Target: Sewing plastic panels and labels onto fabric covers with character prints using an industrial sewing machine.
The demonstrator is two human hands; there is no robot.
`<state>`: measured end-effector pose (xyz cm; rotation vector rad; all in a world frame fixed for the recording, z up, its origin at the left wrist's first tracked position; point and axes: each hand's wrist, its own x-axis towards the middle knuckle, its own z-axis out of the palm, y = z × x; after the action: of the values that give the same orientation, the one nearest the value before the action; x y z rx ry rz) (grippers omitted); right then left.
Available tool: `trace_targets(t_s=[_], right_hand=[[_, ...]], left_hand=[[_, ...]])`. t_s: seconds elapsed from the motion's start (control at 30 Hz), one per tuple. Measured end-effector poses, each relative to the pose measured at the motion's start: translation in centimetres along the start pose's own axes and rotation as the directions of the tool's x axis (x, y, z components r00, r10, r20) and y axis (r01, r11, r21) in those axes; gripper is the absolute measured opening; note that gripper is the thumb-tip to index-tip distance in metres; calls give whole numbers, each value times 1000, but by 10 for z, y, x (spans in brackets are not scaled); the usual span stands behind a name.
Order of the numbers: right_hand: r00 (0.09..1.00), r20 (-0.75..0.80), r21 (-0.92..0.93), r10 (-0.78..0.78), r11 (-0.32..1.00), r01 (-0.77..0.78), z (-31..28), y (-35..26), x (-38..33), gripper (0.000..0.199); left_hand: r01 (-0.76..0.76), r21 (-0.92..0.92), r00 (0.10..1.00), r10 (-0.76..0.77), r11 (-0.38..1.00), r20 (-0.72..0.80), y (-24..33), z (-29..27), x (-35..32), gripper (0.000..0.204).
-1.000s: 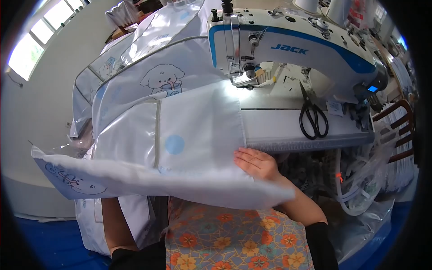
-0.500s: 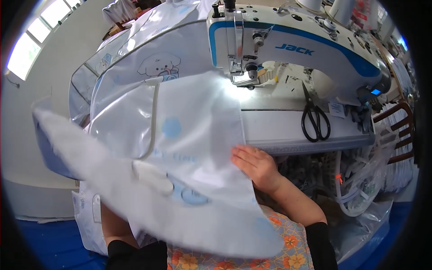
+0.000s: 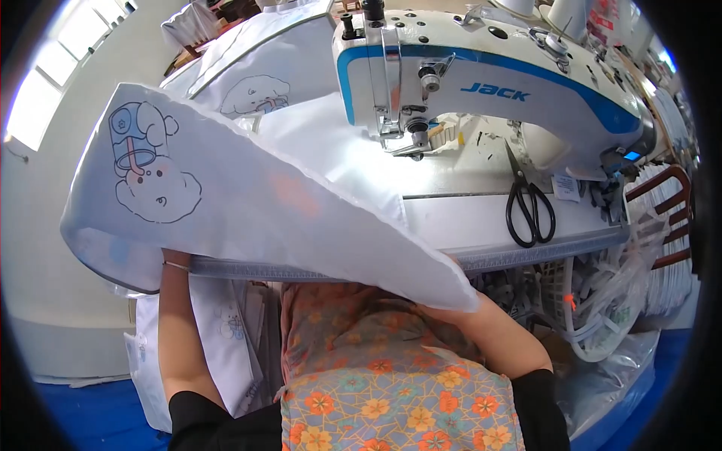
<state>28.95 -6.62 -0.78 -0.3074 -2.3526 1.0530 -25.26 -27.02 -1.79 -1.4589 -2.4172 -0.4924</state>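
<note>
Flipped white fabric panel [image 3: 248, 203], cartoon print up

The white sewing table [image 3: 481, 218] carries a white and blue sewing machine [image 3: 481, 83] standing across its back. Black scissors [image 3: 530, 207] lie on the table just right of the needle, handles toward the front edge. White printed cloth [image 3: 301, 188] spreads over the table's left part and hangs past the front.
</note>
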Motion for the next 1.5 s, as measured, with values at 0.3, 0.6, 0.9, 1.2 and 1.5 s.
trace_targets(t_s=[0.3, 0.6, 0.9, 1.2, 1.5], right_hand=[[914, 109, 546, 392, 744, -384, 8, -4, 15, 33], [996, -64, -129, 65, 989, -73, 1, 1, 32, 27], [972, 222, -89, -80, 991, 103, 5, -18, 6, 45], [986, 129, -73, -106, 991, 116, 11, -15, 2, 36], [984, 78, -181, -160, 968, 171, 17, -20, 0, 31]], left_hand=[[-91, 15, 995, 92, 996, -46, -8, 34, 68, 30], [-394, 354, 914, 321, 848, 249, 47, -18, 72, 30], [-747, -172, 663, 739, 642, -119, 321, -166, -17, 41], [-738, -32, 631, 707, 674, 319, 301, -191, -41, 10], [-400, -110, 879, 415, 910, 235, 273, -103, -178, 39]])
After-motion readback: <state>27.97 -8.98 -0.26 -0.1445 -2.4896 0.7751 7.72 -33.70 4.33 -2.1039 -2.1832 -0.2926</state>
